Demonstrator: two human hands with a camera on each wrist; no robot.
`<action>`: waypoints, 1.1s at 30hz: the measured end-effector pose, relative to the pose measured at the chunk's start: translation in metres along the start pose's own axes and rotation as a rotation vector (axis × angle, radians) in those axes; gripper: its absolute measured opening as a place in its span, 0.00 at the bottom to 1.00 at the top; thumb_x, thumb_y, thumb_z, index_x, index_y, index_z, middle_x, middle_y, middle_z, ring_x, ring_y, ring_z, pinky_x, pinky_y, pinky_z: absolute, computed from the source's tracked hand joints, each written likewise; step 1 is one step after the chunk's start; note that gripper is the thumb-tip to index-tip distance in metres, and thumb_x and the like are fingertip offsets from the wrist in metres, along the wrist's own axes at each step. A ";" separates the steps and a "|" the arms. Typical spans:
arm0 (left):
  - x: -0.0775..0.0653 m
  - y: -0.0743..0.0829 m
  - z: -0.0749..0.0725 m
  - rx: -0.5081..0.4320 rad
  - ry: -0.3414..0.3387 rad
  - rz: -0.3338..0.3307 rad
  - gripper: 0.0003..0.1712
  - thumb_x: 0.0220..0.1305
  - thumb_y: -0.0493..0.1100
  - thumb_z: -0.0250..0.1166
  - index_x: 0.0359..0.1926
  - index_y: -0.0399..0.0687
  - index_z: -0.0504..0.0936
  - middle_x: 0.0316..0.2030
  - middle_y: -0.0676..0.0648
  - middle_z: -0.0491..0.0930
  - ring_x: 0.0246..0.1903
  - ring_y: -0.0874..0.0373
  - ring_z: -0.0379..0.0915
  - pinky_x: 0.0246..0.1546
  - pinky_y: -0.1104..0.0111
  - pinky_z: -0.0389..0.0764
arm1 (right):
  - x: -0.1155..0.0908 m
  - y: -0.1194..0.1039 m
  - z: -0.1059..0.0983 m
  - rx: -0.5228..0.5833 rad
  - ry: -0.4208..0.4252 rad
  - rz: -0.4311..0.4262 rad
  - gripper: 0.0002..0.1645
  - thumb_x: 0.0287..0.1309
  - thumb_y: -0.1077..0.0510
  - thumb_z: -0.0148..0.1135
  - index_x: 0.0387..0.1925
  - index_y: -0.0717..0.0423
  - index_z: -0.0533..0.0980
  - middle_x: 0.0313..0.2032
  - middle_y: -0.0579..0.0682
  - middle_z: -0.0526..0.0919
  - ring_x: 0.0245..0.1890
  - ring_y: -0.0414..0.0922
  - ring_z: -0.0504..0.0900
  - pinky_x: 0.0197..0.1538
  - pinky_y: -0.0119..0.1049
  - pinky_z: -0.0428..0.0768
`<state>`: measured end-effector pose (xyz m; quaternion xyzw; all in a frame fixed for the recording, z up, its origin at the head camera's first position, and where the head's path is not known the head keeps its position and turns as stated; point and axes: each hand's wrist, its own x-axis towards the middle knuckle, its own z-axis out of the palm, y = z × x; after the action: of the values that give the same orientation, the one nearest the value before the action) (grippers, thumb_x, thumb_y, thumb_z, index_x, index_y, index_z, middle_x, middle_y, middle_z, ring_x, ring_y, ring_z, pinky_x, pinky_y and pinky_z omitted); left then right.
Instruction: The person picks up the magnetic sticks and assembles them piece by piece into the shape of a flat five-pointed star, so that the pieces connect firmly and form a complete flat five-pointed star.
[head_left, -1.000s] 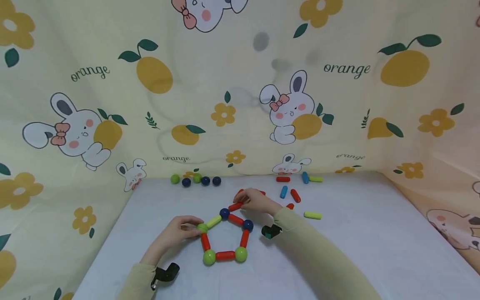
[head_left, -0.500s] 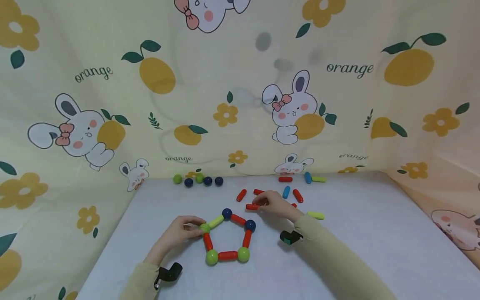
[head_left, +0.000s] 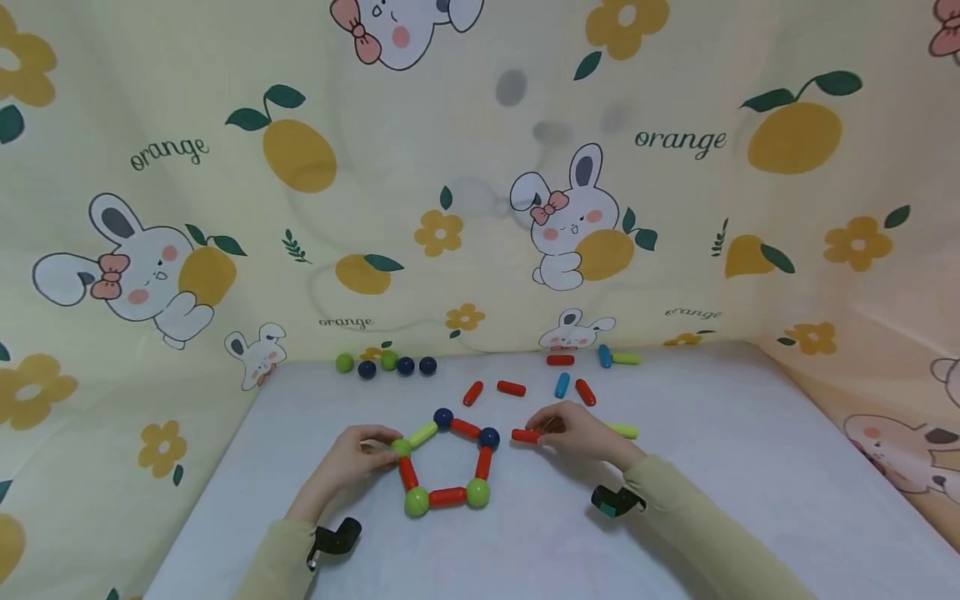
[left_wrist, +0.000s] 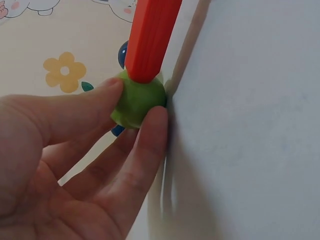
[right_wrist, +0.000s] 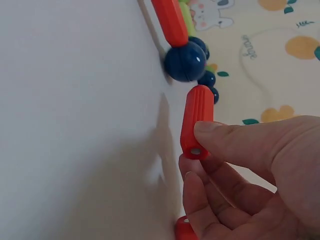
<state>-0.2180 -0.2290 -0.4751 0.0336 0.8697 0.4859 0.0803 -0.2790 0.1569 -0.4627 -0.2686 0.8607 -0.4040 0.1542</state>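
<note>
A five-sided ring of magnetic rods and balls lies on the table. Its corners are green balls [head_left: 416,502] and blue balls [head_left: 489,438]; one side is a lime rod [head_left: 423,433], the others red rods [head_left: 447,497]. My left hand [head_left: 358,458] pinches the ring's left green ball [left_wrist: 140,100] between thumb and fingers, a red rod [left_wrist: 152,40] running out from it. To the right of the ring, my right hand [head_left: 576,433] pinches a loose red rod [right_wrist: 197,120], its far end pointing towards the right blue ball [right_wrist: 185,61], with a gap between. A metal dot shows in its near end.
Green and blue balls [head_left: 406,367] stand in a row at the back left. Loose red rods [head_left: 512,388], blue rods [head_left: 562,385] and lime rods [head_left: 626,358] lie scattered at the back right. A printed cloth [head_left: 480,167] hangs behind the table.
The right hand has drawn its red rod away from the ring's top blue ball, rightward and nearer to me. The left hand keeps its pinch; the ring sits slightly farther back.
</note>
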 end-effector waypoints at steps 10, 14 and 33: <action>0.007 -0.003 0.001 -0.019 0.015 -0.009 0.17 0.57 0.38 0.70 0.48 0.43 0.82 0.43 0.47 0.81 0.34 0.56 0.78 0.36 0.67 0.82 | 0.005 -0.001 0.014 0.021 -0.013 0.016 0.13 0.59 0.63 0.64 0.46 0.51 0.82 0.40 0.44 0.81 0.40 0.44 0.77 0.46 0.35 0.78; 0.007 -0.003 0.001 -0.045 0.008 -0.014 0.17 0.57 0.38 0.69 0.49 0.41 0.82 0.43 0.46 0.80 0.35 0.56 0.79 0.37 0.66 0.82 | 0.006 -0.003 0.019 0.020 -0.006 0.028 0.13 0.59 0.63 0.64 0.46 0.50 0.82 0.40 0.44 0.81 0.40 0.44 0.77 0.45 0.37 0.78; -0.004 -0.004 -0.003 -0.099 0.019 -0.041 0.18 0.56 0.38 0.71 0.48 0.40 0.81 0.43 0.45 0.79 0.35 0.54 0.80 0.37 0.64 0.83 | 0.025 -0.005 0.011 0.040 -0.053 -0.007 0.14 0.60 0.62 0.63 0.49 0.57 0.79 0.39 0.46 0.80 0.39 0.45 0.77 0.42 0.36 0.79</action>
<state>-0.2148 -0.2338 -0.4769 0.0069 0.8457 0.5270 0.0835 -0.2923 0.1331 -0.4670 -0.2789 0.8471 -0.4145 0.1809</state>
